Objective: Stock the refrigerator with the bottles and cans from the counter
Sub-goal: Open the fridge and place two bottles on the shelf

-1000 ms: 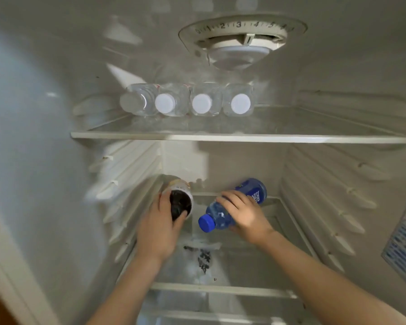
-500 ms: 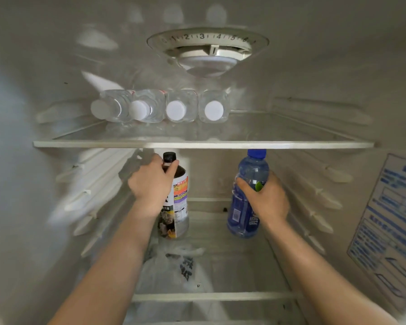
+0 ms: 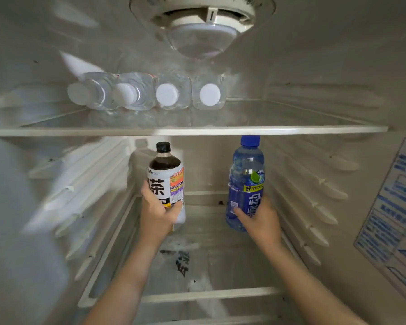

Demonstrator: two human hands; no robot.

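From the head camera, both arms reach into the open white refrigerator, into the compartment under the upper glass shelf (image 3: 190, 131). The left hand (image 3: 158, 214) is wrapped around the lower part of a dark tea bottle with a black cap and a white printed label (image 3: 165, 174), held nearly upright on the left. The right hand (image 3: 260, 219) grips the lower half of a clear blue plastic drink bottle with a blue cap (image 3: 245, 181), also upright, its cap just below the upper shelf's front edge. The two bottles are apart, side by side. Their bases are near the lower glass shelf (image 3: 211, 294), though the hands hide whether they rest on it. On the upper shelf, four clear water bottles with white caps (image 3: 167, 95) lie in a row, caps facing out. A round thermostat dial (image 3: 202, 26) sits above them.
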